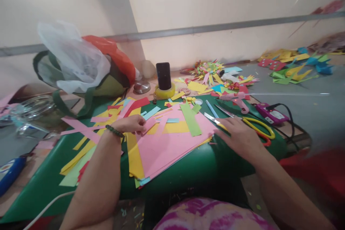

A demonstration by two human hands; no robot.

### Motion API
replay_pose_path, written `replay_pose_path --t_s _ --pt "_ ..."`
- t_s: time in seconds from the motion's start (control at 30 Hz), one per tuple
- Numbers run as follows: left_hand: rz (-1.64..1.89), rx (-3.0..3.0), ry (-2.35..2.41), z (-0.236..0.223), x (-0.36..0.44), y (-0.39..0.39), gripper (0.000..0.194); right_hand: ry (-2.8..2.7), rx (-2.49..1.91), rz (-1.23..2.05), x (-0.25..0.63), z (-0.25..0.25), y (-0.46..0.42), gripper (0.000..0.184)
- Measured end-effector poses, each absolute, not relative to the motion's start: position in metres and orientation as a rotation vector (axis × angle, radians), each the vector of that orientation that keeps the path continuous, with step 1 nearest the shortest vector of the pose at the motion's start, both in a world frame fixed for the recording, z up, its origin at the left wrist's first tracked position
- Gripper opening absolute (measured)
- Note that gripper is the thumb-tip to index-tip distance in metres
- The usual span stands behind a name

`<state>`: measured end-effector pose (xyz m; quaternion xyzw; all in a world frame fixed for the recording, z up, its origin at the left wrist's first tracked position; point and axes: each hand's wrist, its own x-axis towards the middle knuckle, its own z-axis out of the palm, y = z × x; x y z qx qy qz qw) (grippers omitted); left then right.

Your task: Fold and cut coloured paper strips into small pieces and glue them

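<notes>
In the head view, a green mat (178, 176) is spread over the counter (25, 178), and a stack of pink paper sheets (172, 151) is laid on it, with yellow and light-blue edges exposed beneath. A pink paper strip (150, 125) is held at the upper left of the stack by the left hand (136, 124), its fingers drawn narrow on the strip's end. A beaded bracelet (115, 130) is worn on that wrist.

The right hand (239, 138) is placed at the stack's right edge, fingers extended by the yellow handle of a craft knife (215, 122); whether the handle is gripped cannot be told. Scissors with yellow and orange-red handles (257, 127) are set just beyond it, near a pink glue gun (235, 100) and a purple box (272, 114) into which a black cable is plugged. A lime-green strip (192, 120) is laid across the stack.

Behind, a smartphone (164, 75) is stood upright at a yellow tape roll (165, 92), beside a round metal lid (142, 87). At the left edge, a blue container (10, 174) is marked with a white-and-red label, too blurred to be read.
</notes>
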<state>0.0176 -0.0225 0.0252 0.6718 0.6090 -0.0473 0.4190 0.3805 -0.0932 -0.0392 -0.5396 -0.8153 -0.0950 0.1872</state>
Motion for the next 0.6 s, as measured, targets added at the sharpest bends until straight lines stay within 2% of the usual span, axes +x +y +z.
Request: replay_pose_path --t_s 0.13,0.27,0.33,0.5,0.6 --pt "-0.132 1.730 1.727 0.025 0.017 -0.025 0.029 -2.595 -1.122 -0.007 0.317 -0.023 -0.101 0.021" --pt "0.089 2.060 2.086 0.024 0.030 -0.030 0.045 -2.856 -0.940 0.110 0.270 -0.016 -0.108 0.019" --pt "0.154 2.159 1.992 0.018 0.045 -0.033 0.042 -2.937 -0.927 0.172 0.259 -0.014 -0.111 0.018" --pt "-0.050 2.180 1.947 -0.005 0.074 -0.037 0.016 -2.975 -0.983 0.290 0.256 -0.013 -0.115 0.018" --pt "-0.057 2.160 1.900 -0.011 0.075 -0.036 0.008 -2.935 -1.003 0.322 0.260 -0.016 -0.115 0.017"
